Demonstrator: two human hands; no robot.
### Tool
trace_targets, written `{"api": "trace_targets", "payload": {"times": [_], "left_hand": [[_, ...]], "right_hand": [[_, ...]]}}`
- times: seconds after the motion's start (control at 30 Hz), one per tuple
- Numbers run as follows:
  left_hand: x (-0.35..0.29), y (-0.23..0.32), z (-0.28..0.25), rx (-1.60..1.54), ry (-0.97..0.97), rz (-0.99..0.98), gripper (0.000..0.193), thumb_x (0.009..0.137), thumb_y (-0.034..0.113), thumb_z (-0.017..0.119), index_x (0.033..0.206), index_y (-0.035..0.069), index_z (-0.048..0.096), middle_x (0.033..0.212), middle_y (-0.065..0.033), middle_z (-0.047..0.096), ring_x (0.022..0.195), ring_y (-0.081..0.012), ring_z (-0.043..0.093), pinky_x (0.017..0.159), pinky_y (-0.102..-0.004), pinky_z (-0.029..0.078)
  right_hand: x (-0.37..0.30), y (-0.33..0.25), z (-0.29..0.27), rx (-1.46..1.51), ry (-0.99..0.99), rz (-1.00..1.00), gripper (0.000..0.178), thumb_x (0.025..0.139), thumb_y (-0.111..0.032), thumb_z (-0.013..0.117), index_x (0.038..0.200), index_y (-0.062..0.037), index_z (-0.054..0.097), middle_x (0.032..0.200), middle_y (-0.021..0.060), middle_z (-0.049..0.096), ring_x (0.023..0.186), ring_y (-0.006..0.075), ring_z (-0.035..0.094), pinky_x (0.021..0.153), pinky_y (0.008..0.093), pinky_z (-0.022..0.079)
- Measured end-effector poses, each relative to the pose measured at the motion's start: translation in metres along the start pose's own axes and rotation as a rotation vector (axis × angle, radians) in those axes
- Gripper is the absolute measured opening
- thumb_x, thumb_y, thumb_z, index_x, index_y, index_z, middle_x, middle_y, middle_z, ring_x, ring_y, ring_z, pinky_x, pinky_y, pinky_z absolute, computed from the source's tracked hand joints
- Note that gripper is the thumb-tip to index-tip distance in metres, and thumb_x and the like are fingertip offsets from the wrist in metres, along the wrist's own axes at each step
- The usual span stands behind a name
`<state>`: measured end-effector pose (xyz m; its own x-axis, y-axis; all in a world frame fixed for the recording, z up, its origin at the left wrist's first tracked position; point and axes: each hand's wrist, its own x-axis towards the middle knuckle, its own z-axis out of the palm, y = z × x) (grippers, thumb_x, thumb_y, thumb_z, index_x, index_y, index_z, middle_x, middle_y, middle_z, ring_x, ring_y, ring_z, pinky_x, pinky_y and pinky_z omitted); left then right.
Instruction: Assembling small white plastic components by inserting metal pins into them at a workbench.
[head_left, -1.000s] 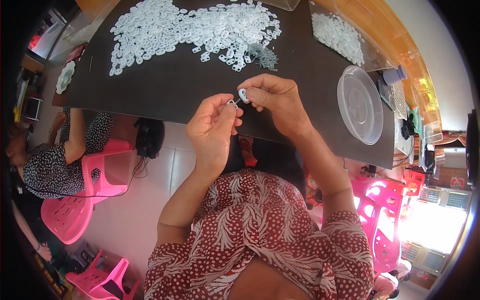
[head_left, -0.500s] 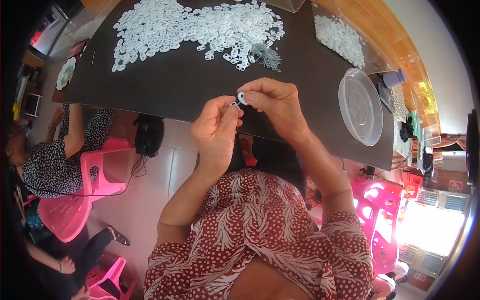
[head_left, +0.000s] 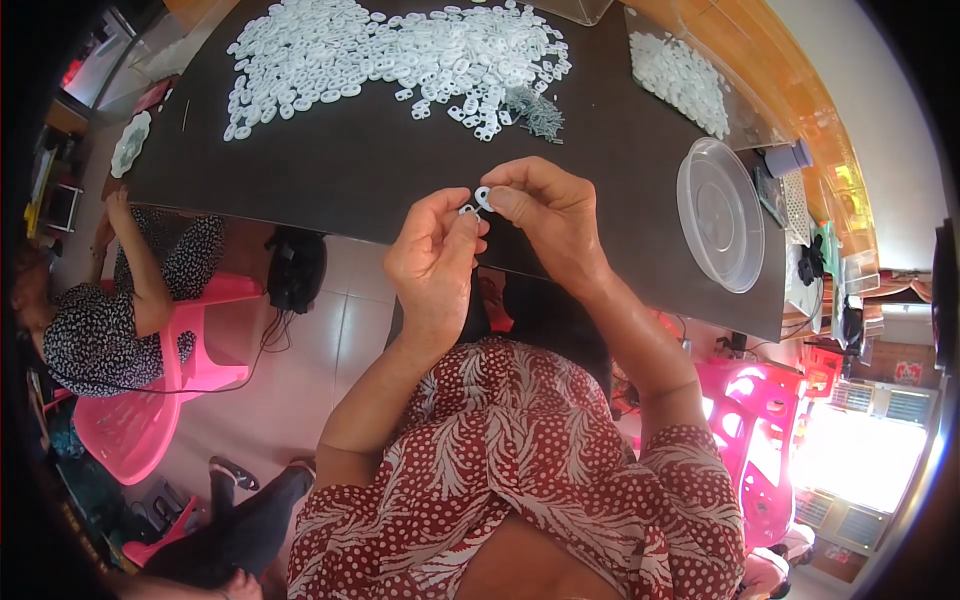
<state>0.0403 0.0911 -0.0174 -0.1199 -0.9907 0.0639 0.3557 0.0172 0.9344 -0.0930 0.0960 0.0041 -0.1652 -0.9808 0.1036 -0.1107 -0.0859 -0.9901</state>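
Observation:
Above the front edge of the dark table, my two hands meet with small white parts between their fingertips. My left hand pinches a small white plastic piece. Just right of it, my right hand grips a white plastic oval ring with a dark opening. The two parts touch or nearly touch; my fingers hide how they join. Beyond my hands lie a big pile of white oval rings, a heap of white two-holed pieces and a small bunch of grey metal pins.
On the right are a round clear plastic lid and a clear tray of white pieces. A purple cup stands behind the lid. At left, a person in patterned clothes sits on a pink chair. Another person's leg shows below.
My hands keep nearly the same place, and the oval ring has turned slightly in my right fingers. At left, the seated person's arm has risen to the table edge; the other person's legs have shifted.

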Motion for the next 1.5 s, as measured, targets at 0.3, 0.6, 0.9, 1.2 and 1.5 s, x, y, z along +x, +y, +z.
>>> {"api": "trace_targets", "payload": {"times": [0.3, 0.6, 0.9, 1.2, 1.5], "left_hand": [[0.001, -0.006, 0.000, -0.088, -0.019, 0.025, 0.021, 0.088, 0.000, 0.056, 0.108, -0.006, 0.056, 0.080, -0.0090, 0.064, 0.061, -0.0091, 0.058, 0.053, -0.0191, 0.046], [0.003, -0.003, -0.002, -0.202, -0.054, -0.114, 0.022, 0.089, 0.002, 0.055, 0.110, -0.005, 0.055, 0.081, -0.0069, 0.062, 0.065, -0.0090, 0.058, 0.055, -0.0193, 0.047], [0.006, -0.006, 0.000, -0.272, -0.037, -0.062, 0.019, 0.088, 0.003, 0.057, 0.104, -0.007, 0.060, 0.080, -0.0088, 0.064, 0.064, -0.0114, 0.060, 0.057, -0.0222, 0.050], [0.002, 0.006, 0.016, -0.318, 0.001, -0.174, 0.014, 0.086, -0.004, 0.055, 0.098, -0.009, 0.060, 0.083, -0.0085, 0.063, 0.066, -0.0098, 0.058, 0.060, -0.0214, 0.048], [0.001, 0.011, 0.027, -0.291, -0.082, -0.211, 0.015, 0.086, -0.002, 0.056, 0.099, -0.008, 0.061, 0.081, -0.0089, 0.063, 0.065, -0.0098, 0.059, 0.060, -0.0212, 0.049]], "right_hand": [[-0.007, 0.004, 0.005, -0.018, 0.005, -0.041, 0.009, 0.082, 0.001, 0.059, 0.089, 0.0026, 0.064, 0.079, 0.0042, 0.062, 0.073, 0.0082, 0.057, 0.065, 0.0232, 0.047], [-0.011, -0.003, 0.006, 0.001, 0.004, 0.014, 0.010, 0.082, 0.001, 0.057, 0.091, 0.0008, 0.063, 0.080, 0.0047, 0.060, 0.072, 0.0096, 0.057, 0.065, 0.0244, 0.047], [-0.019, 0.004, 0.009, -0.294, 0.059, -0.302, 0.022, 0.071, 0.000, 0.063, 0.093, -0.0034, 0.063, 0.079, 0.0082, 0.059, 0.075, 0.0232, 0.055, 0.064, 0.0334, 0.046], [-0.024, 0.002, 0.001, -0.651, 0.192, -0.619, 0.031, 0.065, -0.001, 0.069, 0.095, -0.0010, 0.062, 0.085, 0.0099, 0.059, 0.073, 0.0254, 0.055, 0.061, 0.0341, 0.047], [-0.031, 0.002, -0.016, -0.598, 0.222, -0.590, 0.029, 0.065, 0.000, 0.070, 0.093, -0.0006, 0.062, 0.084, 0.0099, 0.061, 0.071, 0.0247, 0.056, 0.060, 0.0332, 0.047]]}}
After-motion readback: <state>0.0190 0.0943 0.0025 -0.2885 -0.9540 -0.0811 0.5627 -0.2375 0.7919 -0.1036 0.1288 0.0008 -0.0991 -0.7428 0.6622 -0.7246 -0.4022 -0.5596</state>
